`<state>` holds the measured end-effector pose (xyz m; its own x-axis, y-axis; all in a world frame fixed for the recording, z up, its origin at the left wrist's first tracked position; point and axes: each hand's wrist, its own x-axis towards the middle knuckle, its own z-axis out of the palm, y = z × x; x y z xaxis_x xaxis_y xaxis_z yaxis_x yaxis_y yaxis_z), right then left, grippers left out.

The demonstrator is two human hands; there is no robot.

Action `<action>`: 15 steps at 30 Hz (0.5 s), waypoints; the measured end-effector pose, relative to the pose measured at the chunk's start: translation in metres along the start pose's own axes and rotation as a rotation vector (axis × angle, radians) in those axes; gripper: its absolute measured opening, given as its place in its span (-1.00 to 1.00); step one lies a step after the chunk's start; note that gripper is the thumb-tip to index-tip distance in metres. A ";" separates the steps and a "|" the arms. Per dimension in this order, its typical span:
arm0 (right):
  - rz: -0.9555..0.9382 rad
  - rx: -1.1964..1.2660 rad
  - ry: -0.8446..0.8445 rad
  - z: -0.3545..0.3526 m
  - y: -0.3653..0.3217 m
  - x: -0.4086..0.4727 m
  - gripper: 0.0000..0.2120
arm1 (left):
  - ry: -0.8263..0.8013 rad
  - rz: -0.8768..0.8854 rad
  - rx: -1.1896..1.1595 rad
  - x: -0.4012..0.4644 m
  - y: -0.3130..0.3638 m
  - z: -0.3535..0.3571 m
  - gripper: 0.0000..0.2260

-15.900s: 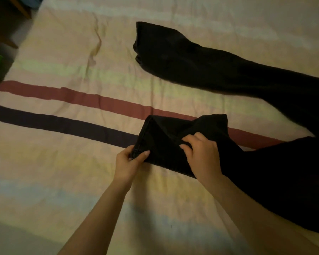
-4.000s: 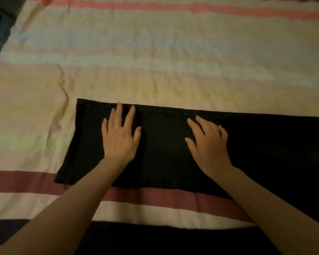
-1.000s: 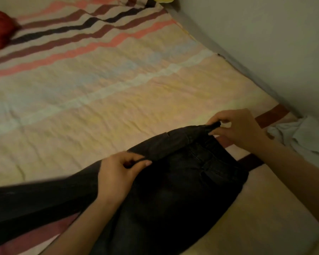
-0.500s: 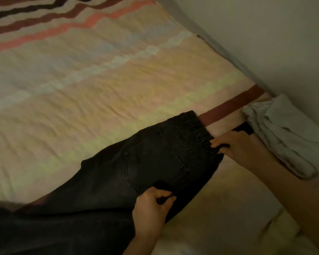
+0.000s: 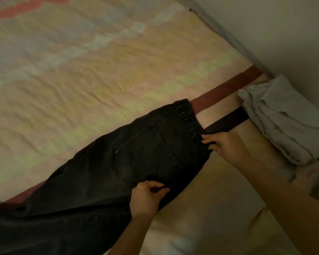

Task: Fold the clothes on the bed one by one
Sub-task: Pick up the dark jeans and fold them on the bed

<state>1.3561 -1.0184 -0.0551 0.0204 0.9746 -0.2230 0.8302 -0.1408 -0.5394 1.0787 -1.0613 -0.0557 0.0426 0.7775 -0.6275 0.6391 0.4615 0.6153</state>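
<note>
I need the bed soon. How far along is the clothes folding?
Done: a pale folded pile sits by the wall. In hand: black jeans lie flat, legs together; the right hand pinches the waistband, the left hand grips the seat edge. Left: folding them shorter.

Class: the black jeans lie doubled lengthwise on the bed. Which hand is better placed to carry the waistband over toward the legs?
Probably the right hand: it already pinches the waistband of the black jeans. The left hand grips the seat edge lower down, suited to anchoring.
</note>
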 end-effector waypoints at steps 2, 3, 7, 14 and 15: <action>0.020 -0.012 -0.032 -0.001 -0.003 0.002 -0.70 | 0.007 -0.004 -0.015 0.003 0.000 0.002 -0.90; 0.032 -0.045 -0.058 -0.004 -0.006 0.004 -0.69 | 0.007 -0.008 -0.028 0.003 0.000 0.002 -0.90; 0.010 -0.354 -0.313 -0.026 -0.030 0.009 -0.62 | -0.125 0.009 -0.236 -0.001 0.000 -0.004 -0.84; -0.145 -0.280 0.006 0.032 -0.087 -0.012 -0.40 | 0.303 0.647 0.474 0.010 -0.023 -0.033 -0.45; -0.120 -0.283 -0.030 0.044 -0.088 -0.013 -0.33 | 0.270 0.631 0.605 0.012 -0.028 -0.033 -0.39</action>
<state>1.2579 -1.0263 -0.0403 -0.0997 0.9753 -0.1973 0.9481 0.0329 -0.3164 1.0356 -1.0505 -0.0647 0.3882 0.9182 -0.0794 0.8548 -0.3265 0.4035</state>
